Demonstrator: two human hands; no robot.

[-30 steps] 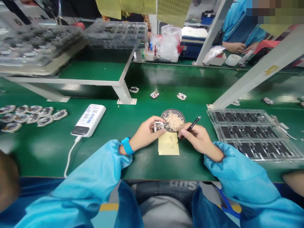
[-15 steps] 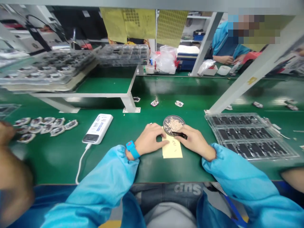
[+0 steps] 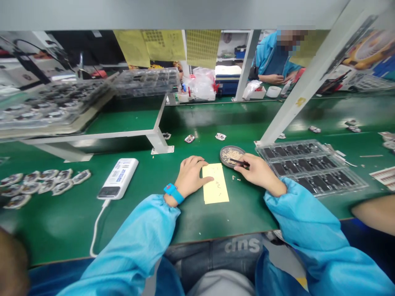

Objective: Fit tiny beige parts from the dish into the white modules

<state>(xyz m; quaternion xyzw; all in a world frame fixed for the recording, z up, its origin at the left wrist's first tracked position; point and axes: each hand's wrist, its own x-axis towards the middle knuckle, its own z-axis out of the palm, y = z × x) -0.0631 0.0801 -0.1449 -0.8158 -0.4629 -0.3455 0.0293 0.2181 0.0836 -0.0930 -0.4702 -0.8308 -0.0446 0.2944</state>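
My right hand (image 3: 257, 172) pinches a dark, thin tool that looks like tweezers (image 3: 238, 161). Its tip reaches over a round grey dish (image 3: 222, 158) filled with tiny pale pieces. My left hand (image 3: 191, 174) lies with fingers spread at the left edge of a yellow paper slip (image 3: 216, 195), its thumb resting on the paper. Several small dark marks or bits show on the slip; I cannot tell which. A few tiny pale pieces (image 3: 233, 177) are on the green mat between the slip and my right hand. A blue band circles my left wrist.
A white power bank (image 3: 121, 174) with a cable lies to the left, beside several small wrapped parts (image 3: 47, 174). Clear trays of dark parts (image 3: 311, 162) stand right. A metal shelf leg (image 3: 160, 142) and a slanted post (image 3: 296, 90) rise behind. Other people's arms show at both sides.
The dish and my right hand have moved right, off the top of the yellow slip. Small pale pieces now show on the mat beside it. The camera view has shifted.
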